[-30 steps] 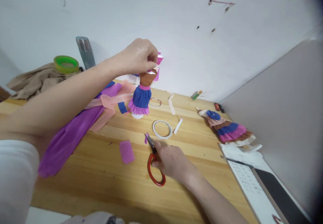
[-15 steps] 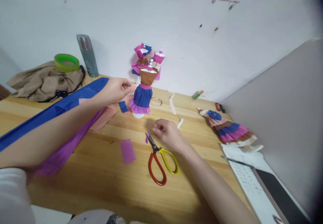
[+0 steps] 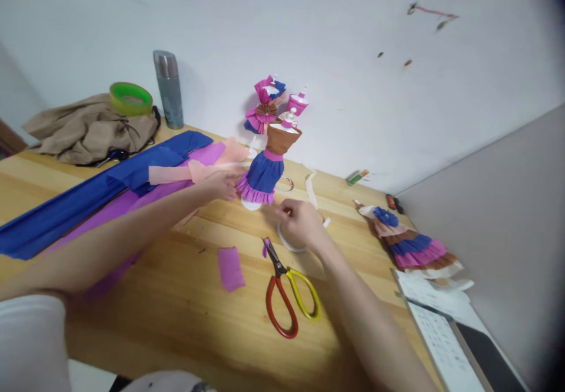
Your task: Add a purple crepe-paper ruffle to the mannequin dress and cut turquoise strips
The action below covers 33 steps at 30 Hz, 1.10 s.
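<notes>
Your left hand (image 3: 223, 185) reaches across the wooden tabletop (image 3: 176, 298) to the foot of the small mannequin (image 3: 267, 159), fingers curled close to its pink ruffled hem; motion blur keeps you from telling whether they actually pinch anything there, so its grip cannot be told. The mannequin stands upright on a white base, dressed in a brown bodice, a pink waistband and a blue skirt.

Your right hand (image 3: 300, 224) rests on the white tape ring (image 3: 289, 240), fingers bent over its far edge and apparently closing on it. The ring lies flat on the tabletop just in front of the mannequin's base.

Just below that hand lie the scissors (image 3: 286, 289), one handle red and one yellow, blades pointing away from you, untouched. A pink paper scrap (image 3: 231, 268) lies to their left.

Under your left forearm run long sheets of blue crepe paper (image 3: 101, 195) and purple crepe paper (image 3: 154, 195). Behind the mannequin stand two more dressed figures (image 3: 276, 100) against the wall. A finished paper dress (image 3: 408, 242) lies well apart to the right. At the back left sit a grey flask (image 3: 168, 89), a green tape roll (image 3: 131, 98) and a tan cloth (image 3: 83, 133).
</notes>
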{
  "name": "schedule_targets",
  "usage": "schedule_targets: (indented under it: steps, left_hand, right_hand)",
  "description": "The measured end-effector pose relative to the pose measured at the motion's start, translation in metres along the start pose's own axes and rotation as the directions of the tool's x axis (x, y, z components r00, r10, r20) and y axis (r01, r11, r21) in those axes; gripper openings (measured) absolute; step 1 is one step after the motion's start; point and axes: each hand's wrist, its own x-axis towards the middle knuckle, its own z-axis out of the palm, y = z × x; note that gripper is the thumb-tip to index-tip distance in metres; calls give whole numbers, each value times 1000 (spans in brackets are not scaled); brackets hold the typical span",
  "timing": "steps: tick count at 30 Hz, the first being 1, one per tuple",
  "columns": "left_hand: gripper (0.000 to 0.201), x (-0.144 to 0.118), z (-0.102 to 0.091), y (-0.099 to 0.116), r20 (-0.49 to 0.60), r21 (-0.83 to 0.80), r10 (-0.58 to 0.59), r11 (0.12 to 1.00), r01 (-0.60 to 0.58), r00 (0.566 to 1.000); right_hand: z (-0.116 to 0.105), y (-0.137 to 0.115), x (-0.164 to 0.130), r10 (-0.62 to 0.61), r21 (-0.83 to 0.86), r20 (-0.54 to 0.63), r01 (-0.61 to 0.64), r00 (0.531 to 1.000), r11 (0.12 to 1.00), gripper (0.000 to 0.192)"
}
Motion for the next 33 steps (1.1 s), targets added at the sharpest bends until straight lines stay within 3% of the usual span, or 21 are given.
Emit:
schedule_targets:
  steps: [2,4,6,11,17,25,33]
  left_hand:
    - [24,-1,1,-10,-28,-89,-83,993,80,996]
    - [16,0,5,-19,-63,-185,-138,975,125,988]
    - [13,0,12,-25,-110,-278,-156,953,121,982]
    - [16,-9,27,-28,-182,-434,-120,900,30,976]
    - [25,-16,32,-32,-221,-462,-31,883,-77,975]
    - [23,-16,38,-36,-287,-438,44,882,-172,957]
    - [17,-14,39,-41,-255,-483,79,853,-197,964]
  right_hand:
    - [-16,-3,6,23,100,-173,-6,985,995,20]
    - [-30,-10,16,24,249,-367,73,930,966,27]
    - [-38,-19,28,34,353,-439,138,898,925,41]
    - [-32,-34,44,80,489,-462,179,883,853,42]
    - [-16,-32,34,149,570,-505,199,850,797,34]
    - [-2,-18,15,209,641,-418,123,884,758,31]
    - [-2,-15,13,186,624,-385,107,904,774,31]
